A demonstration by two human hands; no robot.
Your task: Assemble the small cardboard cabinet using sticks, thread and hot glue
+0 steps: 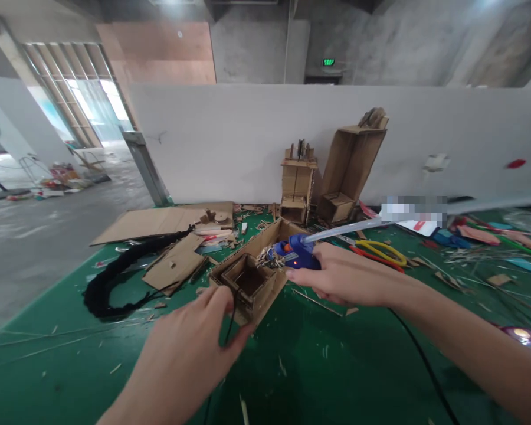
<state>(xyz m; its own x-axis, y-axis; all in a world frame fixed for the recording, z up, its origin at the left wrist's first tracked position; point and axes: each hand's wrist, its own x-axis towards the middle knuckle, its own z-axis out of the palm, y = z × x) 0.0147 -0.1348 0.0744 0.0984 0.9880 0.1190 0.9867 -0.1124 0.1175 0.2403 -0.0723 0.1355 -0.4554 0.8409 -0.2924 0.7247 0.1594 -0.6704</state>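
My right hand (336,271) is wrapped round a blue hot glue gun (297,251) with a long clear glue stick (343,229) in its back. Its nozzle, crusted with residue, points left at the inner edge of a cardboard box (265,298). Inside that box's near end is a smaller square cardboard compartment (250,277). My left hand (199,330) grips the box's near left corner between thumb and fingers. A thin dark cord runs past the left fingers. Whether glue is coming out of the nozzle is too small to tell.
Two upright cardboard models (297,186) stand against the white partition (221,141). Scissors with yellow handles (383,251) lie to the right among strips and scraps. A black yarn bundle (110,289) and flat cardboard (172,262) are at left. The glue gun's cable crosses the green table (318,378).
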